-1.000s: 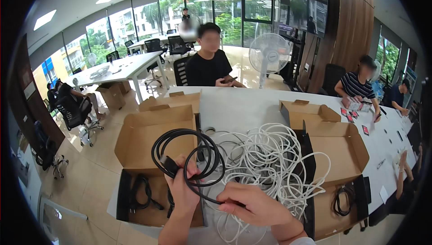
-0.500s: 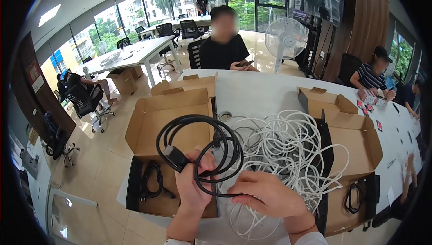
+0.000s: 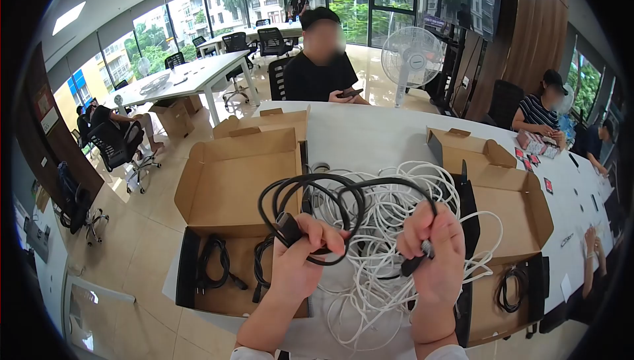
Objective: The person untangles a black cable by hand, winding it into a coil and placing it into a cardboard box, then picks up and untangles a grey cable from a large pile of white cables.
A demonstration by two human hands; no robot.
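Note:
A looped black cable [image 3: 362,207] hangs between my hands above the table. My left hand [image 3: 298,264] is closed around its coils, with one dark, blocky connector [image 3: 288,228] sticking up beside the thumb. Raised to the right, my right hand [image 3: 439,251] grips the cable's other end; a dark plug [image 3: 413,266] with a greyish part pokes out below its fingers. Behind and beneath lies a tangled heap of white cables [image 3: 389,228]. Left of my left hand, black power cords [image 3: 214,264] lie in an open cardboard box [image 3: 238,178].
Another open cardboard box [image 3: 508,208] on the right holds a coiled black cable [image 3: 510,290]. More open boxes stand behind. A person [image 3: 323,72] sits across the white table [image 3: 356,129], near a fan [image 3: 411,59]. Other people sit along the right side.
My right hand has moved up and right, drawing out one cable end from the loops and turning its plug downward. My left hand still holds the coils. The view has shifted slightly.

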